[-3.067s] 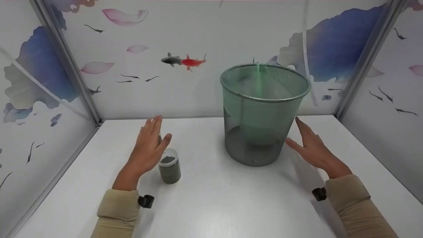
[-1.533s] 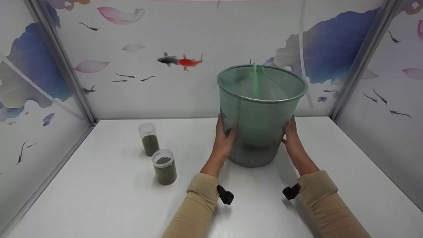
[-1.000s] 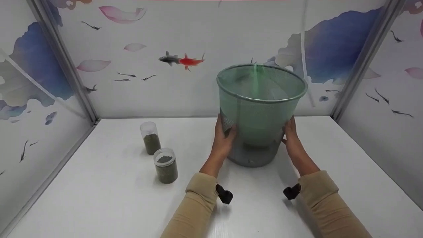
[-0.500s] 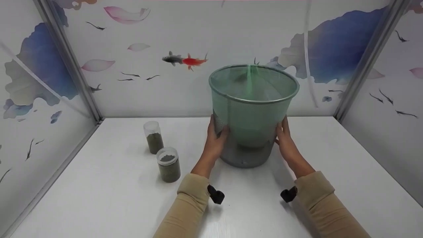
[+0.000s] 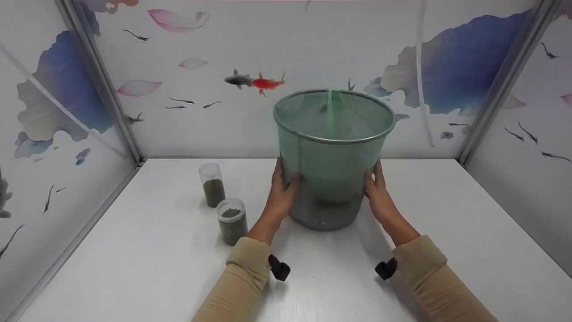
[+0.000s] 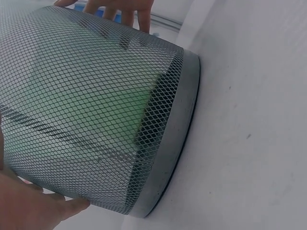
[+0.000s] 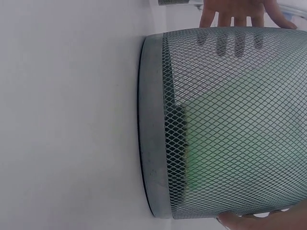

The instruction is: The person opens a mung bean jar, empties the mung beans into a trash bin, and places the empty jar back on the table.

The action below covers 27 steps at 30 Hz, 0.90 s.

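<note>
A wire-mesh wastebasket [image 5: 330, 165] with a pale green liner [image 5: 348, 116] stands upright on the white table. My left hand [image 5: 280, 197] holds its left side, thumb toward me and fingers reaching around the far side. On the opposite side my right hand [image 5: 380, 194] holds it at about the same height. In the left wrist view, the basket's solid grey base band [image 6: 177, 129] is right at the tabletop, and the fingers of the right hand [image 6: 120, 5] show at the top. The right wrist view shows the left hand's fingers [image 7: 225, 19] spread against the mesh.
Two clear jars holding dark green-brown bits stand left of the basket: a rear jar [image 5: 212, 185] and a nearer, open-topped jar [image 5: 232, 223], close beside my left forearm. Printed wall panels [image 5: 201, 129] enclose the white table [image 5: 147, 268] at the back and sides.
My hands were apart, the left by the jars, the right beside the basket. Both came onto the basket's sides, and it has since slid left and slightly toward me, nearer the jars.
</note>
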Available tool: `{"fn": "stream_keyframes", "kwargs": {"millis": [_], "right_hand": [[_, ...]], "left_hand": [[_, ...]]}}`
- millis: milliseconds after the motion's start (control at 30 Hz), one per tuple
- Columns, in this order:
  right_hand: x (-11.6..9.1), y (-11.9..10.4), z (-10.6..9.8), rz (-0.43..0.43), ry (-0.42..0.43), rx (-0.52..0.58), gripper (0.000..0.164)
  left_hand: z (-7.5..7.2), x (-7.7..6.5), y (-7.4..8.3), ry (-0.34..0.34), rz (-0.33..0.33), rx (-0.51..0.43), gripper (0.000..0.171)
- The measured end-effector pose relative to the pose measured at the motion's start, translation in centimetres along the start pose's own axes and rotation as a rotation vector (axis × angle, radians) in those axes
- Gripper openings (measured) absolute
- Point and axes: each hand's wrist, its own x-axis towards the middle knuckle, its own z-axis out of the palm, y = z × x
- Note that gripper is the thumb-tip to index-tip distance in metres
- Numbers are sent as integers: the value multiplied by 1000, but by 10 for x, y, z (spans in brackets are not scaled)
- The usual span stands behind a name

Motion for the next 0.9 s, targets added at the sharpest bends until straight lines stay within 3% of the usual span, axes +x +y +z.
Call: {"fn": "stream_keyframes", "kwargs": {"millis": [367,567,900], "right_hand": [[-6,0,16,-121,-21,94,76],[-14,-2,18,-107,-20,89,76],[-26,-3,20,-112,-18,96,74]], "left_hand": [[-18,-15,1,0,-32,31,95],[-20,-23,0,-3,14,17,89],[-25,-39,4,-20,-7,49,91]]}}
